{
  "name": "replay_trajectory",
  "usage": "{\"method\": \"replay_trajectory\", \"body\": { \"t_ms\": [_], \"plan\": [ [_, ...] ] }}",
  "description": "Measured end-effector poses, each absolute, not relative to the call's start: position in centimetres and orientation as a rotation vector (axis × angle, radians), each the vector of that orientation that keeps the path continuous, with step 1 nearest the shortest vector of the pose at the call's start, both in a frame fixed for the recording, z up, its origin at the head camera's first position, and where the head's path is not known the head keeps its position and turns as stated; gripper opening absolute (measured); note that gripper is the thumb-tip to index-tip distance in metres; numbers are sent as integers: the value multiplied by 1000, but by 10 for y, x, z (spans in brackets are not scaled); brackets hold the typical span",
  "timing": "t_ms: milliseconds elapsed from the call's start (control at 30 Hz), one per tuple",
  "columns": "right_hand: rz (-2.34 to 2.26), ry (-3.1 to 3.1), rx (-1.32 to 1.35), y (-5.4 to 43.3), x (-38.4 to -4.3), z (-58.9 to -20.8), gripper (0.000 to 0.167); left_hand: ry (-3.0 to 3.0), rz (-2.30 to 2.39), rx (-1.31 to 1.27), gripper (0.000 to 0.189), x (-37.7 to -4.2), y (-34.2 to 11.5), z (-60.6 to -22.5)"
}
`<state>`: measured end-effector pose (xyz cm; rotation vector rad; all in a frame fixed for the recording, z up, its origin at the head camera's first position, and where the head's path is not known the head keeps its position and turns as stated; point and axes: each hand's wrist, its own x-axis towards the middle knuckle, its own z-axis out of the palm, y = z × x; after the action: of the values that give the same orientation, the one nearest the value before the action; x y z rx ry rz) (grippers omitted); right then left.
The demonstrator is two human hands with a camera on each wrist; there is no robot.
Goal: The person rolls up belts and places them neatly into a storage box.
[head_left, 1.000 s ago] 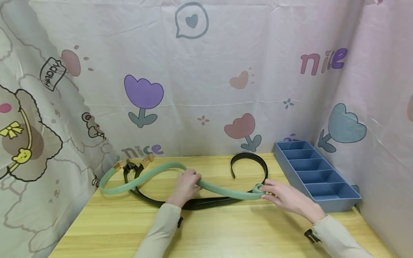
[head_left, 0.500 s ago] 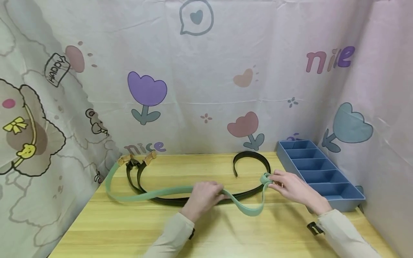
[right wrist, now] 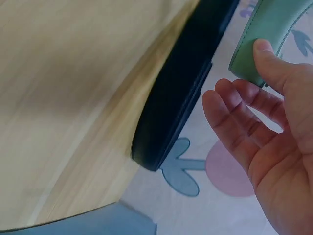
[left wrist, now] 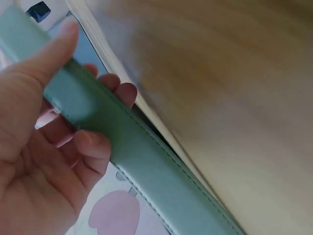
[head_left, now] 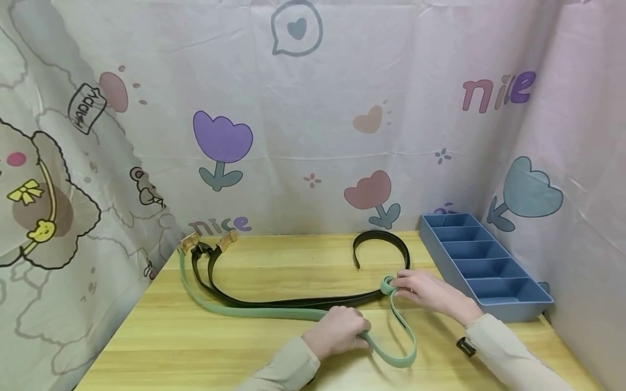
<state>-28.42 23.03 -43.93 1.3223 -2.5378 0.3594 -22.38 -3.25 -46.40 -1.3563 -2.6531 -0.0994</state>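
Note:
A long light-green belt (head_left: pixel 274 313) lies across the front of the wooden table, a gold buckle (head_left: pixel 189 240) at its far left end. My right hand (head_left: pixel 432 292) pinches its small coiled end (head_left: pixel 388 285) between thumb and fingers; in the right wrist view the thumb presses on the green strap (right wrist: pixel 259 54). My left hand (head_left: pixel 337 332) grips the belt further along, with the strap (left wrist: pixel 107 117) running between thumb and curled fingers in the left wrist view. Between the hands the strap hangs in a loose loop (head_left: pixel 408 355) toward the front.
Black belts (head_left: pixel 293 303) lie just behind the green one, with a black buckle (head_left: pixel 201 250) and a gold buckle (head_left: pixel 227 239) at the left and a curved end (head_left: pixel 381 234) at the right. A blue compartment box (head_left: pixel 518 312) stands at the right, before a patterned curtain (head_left: pixel 303 108).
My left hand has slid right and toward the front along the green belt, which now lies lower and straighter. A loop has formed between the hands. The right hand keeps the coiled end.

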Motion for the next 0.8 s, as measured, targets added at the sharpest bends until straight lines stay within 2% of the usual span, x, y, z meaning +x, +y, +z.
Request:
{"method": "replay_trajectory", "body": {
  "t_ms": [367, 533, 800],
  "plan": [
    [329, -2570, 1336, 229, -291, -448, 7, -2754, -87, -1485, 39, -216, -25, -460],
    [322, -2580, 1214, 242, -293, -444, 2, -2712, -75, -1481, 25, -212, -25, -457],
    [277, -2609, 998, 255, -294, -435, 7, -2696, -55, -1335, 7, -213, -21, -456]
  ]
}}
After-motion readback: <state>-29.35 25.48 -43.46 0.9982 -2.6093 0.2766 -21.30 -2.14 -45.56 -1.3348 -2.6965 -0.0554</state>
